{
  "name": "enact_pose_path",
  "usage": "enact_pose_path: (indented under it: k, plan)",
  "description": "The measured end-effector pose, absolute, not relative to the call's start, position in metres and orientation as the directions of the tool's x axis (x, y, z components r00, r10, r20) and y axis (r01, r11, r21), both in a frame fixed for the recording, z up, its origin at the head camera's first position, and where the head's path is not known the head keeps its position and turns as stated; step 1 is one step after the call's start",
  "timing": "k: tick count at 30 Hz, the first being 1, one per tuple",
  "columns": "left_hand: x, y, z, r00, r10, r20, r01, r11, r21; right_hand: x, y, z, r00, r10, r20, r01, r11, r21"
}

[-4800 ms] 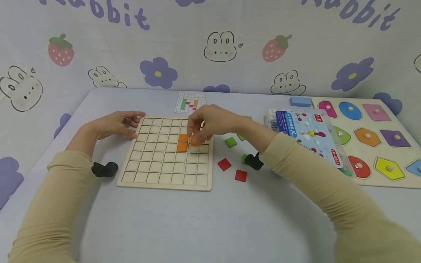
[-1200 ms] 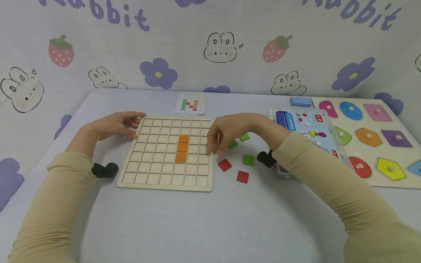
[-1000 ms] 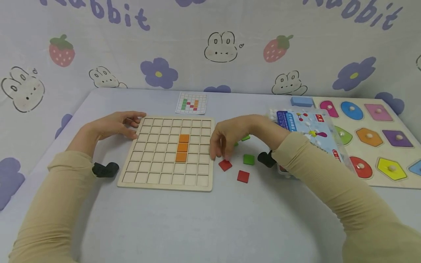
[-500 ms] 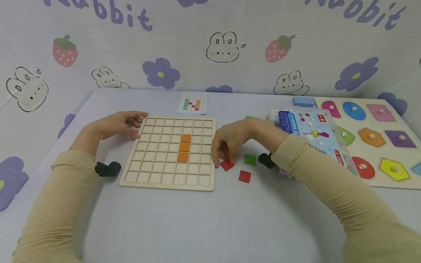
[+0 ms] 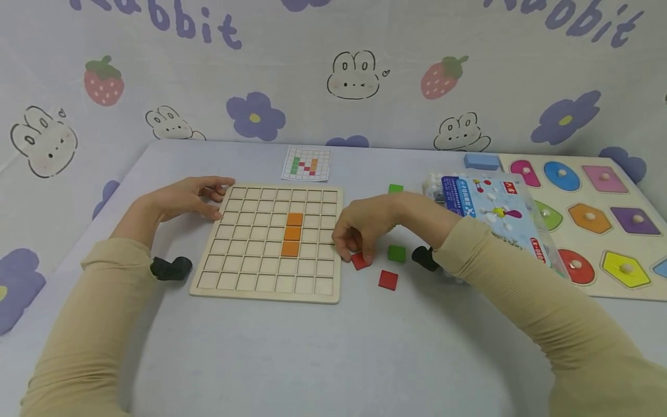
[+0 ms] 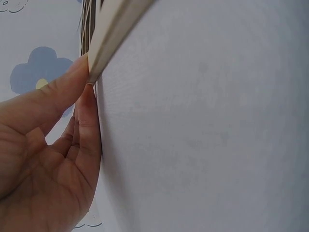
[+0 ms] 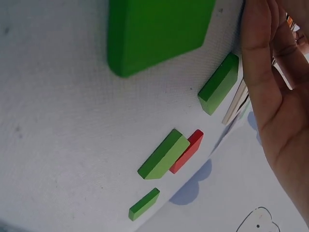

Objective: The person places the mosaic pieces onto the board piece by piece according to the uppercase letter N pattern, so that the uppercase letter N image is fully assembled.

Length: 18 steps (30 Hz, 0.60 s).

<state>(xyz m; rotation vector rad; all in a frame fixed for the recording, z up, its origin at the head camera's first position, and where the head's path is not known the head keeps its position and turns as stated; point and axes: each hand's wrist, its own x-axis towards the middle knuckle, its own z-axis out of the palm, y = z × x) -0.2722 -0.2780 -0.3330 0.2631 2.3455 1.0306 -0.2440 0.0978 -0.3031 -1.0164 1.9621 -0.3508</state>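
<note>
My left hand (image 5: 190, 198) touches the upper left edge of a wooden grid board (image 5: 245, 249). In the left wrist view its thumb and index finger meet the board's corner (image 6: 104, 43). Three orange square tiles (image 5: 292, 233) form a column in the grid. Just off the board's right edge, my right hand (image 5: 367, 223) has its thumb and fingertips round a red tile (image 5: 359, 262) that is on the table. A second red tile (image 5: 388, 280) and a green tile (image 5: 397, 253) lie close by. The right wrist view shows several green tiles (image 7: 164, 154) near the palm.
A small pattern card (image 5: 306, 163) lies behind the board. To the right are a boxed set with a blue label (image 5: 495, 208), a knobbed shape puzzle (image 5: 565, 188) and a blue block (image 5: 482, 161). Another green tile (image 5: 396, 189) shows beyond the right forearm.
An orange tile pinched earlier over the grid is out of the right hand; three now stand in a column. That hand moved right, then down to the red tile. The left hand stayed put.
</note>
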Motion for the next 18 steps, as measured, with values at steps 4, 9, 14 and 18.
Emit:
enact_pose_path:
  k: [4, 9, 14, 18]
  plan:
    - [-0.2721, -0.2783, -0.3329, -0.825, 0.384, -0.415, -0.046, 0.686, 0.727, -0.2418, 0.0977, -0.3020, -0.299, -0.769, -0.564, -0.537, 0.625, -0.567]
    - [-0.2717, -0.2794, -0.3336, -0.826, 0.383, -0.413, -0.044, 0.687, 0.726, -0.2410, 0.0990, -0.3015, -0.320, -0.766, -0.558, -0.560, 0.628, -0.541]
    - [-0.2707, -0.2788, -0.3332, -0.827, 0.382, -0.413, -0.039, 0.693, 0.719, -0.2399, 0.1010, -0.3002, -0.323, -0.759, -0.566, -0.553, 0.636, -0.538]
    - [-0.2704, -0.2788, -0.3317, -0.827, 0.378, -0.415, -0.040, 0.697, 0.716, -0.2393, 0.1018, -0.2985, -0.313, -0.760, -0.570, -0.557, 0.633, -0.538]
